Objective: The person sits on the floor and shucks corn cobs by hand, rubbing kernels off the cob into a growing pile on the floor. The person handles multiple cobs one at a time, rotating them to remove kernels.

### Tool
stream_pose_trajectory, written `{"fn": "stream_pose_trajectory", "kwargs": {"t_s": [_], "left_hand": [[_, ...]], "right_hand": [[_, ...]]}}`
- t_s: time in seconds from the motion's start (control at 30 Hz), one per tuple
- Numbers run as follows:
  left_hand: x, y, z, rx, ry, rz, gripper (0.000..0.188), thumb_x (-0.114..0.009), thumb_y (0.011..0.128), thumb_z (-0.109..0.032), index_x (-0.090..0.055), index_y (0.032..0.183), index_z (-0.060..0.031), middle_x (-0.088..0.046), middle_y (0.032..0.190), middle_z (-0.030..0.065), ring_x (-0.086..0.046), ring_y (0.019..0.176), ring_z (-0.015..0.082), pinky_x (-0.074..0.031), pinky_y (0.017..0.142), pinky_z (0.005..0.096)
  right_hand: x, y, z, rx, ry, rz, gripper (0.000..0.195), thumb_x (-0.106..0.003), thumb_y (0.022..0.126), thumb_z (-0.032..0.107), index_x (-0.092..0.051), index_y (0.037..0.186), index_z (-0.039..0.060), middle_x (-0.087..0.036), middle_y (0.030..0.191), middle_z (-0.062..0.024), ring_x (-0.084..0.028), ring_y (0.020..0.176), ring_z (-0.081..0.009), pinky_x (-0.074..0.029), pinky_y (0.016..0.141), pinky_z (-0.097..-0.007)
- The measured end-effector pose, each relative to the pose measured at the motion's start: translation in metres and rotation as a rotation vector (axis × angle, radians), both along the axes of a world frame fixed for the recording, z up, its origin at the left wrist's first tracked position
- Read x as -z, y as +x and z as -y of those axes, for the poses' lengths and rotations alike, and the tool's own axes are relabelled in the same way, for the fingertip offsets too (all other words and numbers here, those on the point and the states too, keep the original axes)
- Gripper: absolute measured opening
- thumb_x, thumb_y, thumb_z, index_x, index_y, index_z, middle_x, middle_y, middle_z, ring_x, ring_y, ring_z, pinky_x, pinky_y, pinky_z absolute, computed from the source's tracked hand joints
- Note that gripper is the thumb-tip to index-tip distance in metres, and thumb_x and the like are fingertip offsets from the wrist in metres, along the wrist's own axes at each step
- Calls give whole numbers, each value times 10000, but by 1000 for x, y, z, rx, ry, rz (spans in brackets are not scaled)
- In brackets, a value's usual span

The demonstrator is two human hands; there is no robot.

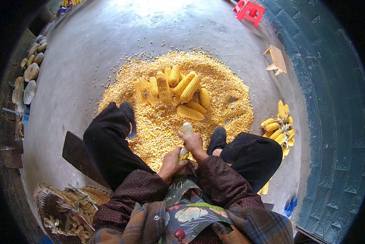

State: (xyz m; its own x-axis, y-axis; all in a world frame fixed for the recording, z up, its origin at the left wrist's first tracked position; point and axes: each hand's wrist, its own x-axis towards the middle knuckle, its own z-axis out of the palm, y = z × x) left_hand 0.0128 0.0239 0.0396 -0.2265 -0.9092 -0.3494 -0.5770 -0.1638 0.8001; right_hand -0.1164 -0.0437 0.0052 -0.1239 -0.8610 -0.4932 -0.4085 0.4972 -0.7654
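Note:
My left hand (pixel 171 162) grips a partly shelled corn cob (pixel 184 152), which shows pale bare core above and yellow kernels at its lower end. Just above it, my right hand (pixel 195 144) closes around a pale, bare length of cob (pixel 187 129) that sticks out past the thumb. My right hand covers the join, so I cannot tell whether this is one cob or two. Both hands are between my knees, over a broad heap of loose corn kernels (pixel 158 131). Several whole yellow corn ears (pixel 188 113) lie piled on the heap beyond them.
Tied corn ears (pixel 278 131) lie on the concrete floor to the right. A small wooden stool (pixel 277 59) and a red plastic stool (pixel 250 12) stand farther off. A woven basket (pixel 46 198) with husks sits lower left. Squashes or gourds (pixel 31 72) line the left wall.

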Motion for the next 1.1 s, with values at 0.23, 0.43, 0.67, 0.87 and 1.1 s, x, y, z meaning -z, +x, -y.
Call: {"fn": "stream_pose_trajectory", "kwargs": {"t_s": [0.23,0.43,0.67,0.87,1.1], "left_hand": [[-20,15,6,-337,492,-552,485,-723,735,-302,-578,1060,28,-589,752,13,-579,701,158,-477,626,315],[10,9,-5,-191,-69,-34,454,-718,685,-326,-576,950,13,-636,851,238,-624,812,392,-488,695,442],[-26,7,8,-236,442,-389,403,-682,795,-329,-593,1032,-16,-597,772,24,-540,679,87,-446,581,258],[-33,9,6,-335,483,-657,402,-555,901,-419,-595,979,-27,-570,753,11,-519,638,81,-413,497,230],[-1,16,-2,-515,532,-816,481,-379,978,-417,-587,980,16,-592,721,58,-559,582,143,-449,532,280]], "right_hand": [[-37,-11,7,72,94,683,325,-710,787,312,-624,904,20,-639,842,-91,-608,716,-191,-489,647,-310],[-44,25,-12,-273,-372,-66,333,-677,748,269,-638,1006,62,-639,796,-204,-626,782,-389,-507,702,-420],[-10,-3,3,64,-245,134,205,-693,784,182,-582,809,12,-619,659,-60,-602,572,-130,-467,504,-297],[-29,-12,5,272,87,699,212,-674,828,189,-562,918,34,-654,771,-83,-628,658,-158,-501,592,-287],[-43,6,-8,175,-28,623,186,-671,825,160,-602,912,11,-655,743,-56,-600,629,-126,-464,569,-263]]}}
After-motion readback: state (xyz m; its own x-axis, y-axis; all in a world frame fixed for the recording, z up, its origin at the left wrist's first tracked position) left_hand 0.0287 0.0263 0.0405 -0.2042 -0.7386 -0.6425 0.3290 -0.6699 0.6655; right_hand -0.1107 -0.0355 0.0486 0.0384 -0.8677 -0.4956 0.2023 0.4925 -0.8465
